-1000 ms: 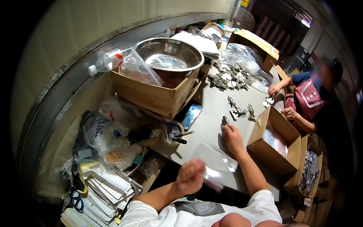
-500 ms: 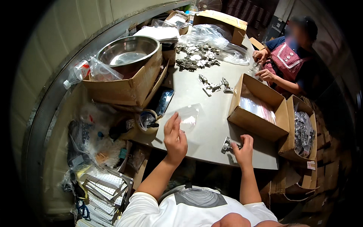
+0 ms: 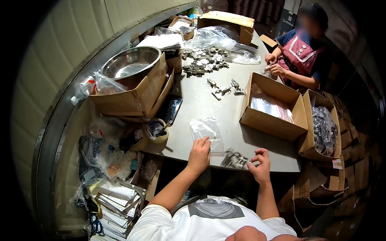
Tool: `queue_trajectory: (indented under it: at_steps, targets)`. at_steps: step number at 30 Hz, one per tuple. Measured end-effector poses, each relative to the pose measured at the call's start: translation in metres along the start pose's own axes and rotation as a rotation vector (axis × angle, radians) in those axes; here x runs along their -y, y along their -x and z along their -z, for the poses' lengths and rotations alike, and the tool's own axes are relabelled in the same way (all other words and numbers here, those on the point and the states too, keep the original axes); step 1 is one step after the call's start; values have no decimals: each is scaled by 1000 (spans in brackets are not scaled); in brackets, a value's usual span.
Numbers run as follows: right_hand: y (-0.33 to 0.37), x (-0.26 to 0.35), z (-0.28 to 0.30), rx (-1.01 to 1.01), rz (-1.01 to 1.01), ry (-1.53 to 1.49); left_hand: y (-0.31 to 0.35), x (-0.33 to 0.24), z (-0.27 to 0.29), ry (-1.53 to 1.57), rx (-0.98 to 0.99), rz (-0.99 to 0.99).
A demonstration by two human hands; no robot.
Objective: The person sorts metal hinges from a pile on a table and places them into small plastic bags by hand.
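Note:
A clear plastic bag (image 3: 206,130) is gripped along its near edge by my left hand (image 3: 199,154), its fingers closed on it. The bag stretches away over the pale tabletop. Just right of it, my right hand (image 3: 260,165) pinches a metal cabinet hinge (image 3: 238,160) between thumb and fingers, over the table's near edge. The hinge is partly blurred, and I cannot tell whether it is one piece or two. A few loose hinges (image 3: 225,88) lie mid-table, with a bigger pile of hinges (image 3: 205,60) farther back.
On the right, a cardboard box (image 3: 277,126) holds clear bags; beside it another box (image 3: 307,140) contains bagged metal parts. At left, a steel basin (image 3: 130,64) rests in a carton (image 3: 136,96). A co-worker (image 3: 301,56) handles something small at the far right.
My right hand has lifted the hinge off the table and brought it left, closer to the bag. My left hand has moved slightly right and nearer with the bag. The view has shifted slightly.

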State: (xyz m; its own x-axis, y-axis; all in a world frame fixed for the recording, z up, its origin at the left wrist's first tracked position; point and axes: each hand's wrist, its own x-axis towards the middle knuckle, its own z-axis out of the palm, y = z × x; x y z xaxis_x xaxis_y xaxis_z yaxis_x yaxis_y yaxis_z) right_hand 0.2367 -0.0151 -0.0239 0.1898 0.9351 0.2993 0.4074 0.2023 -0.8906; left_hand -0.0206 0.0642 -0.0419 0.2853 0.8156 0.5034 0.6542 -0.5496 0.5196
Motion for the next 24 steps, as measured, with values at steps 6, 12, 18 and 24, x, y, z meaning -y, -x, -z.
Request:
queue_trajectory:
  at_steps: [6, 12, 18, 24]
  targets:
    - [-4, 23, -57, -45, -39, -8, 5, -22, 2, 103, -18, -56]
    - [3, 30, -95, -162, 474, 477, 11, -22, -6, 120, -1, -117]
    - [-23, 13, -110, -144, 404, 766, 17, -18, -8, 209, 35, -178]
    - [-104, 34, -100, 573, 108, 175, 17, 7, 6, 180, -30, -30]
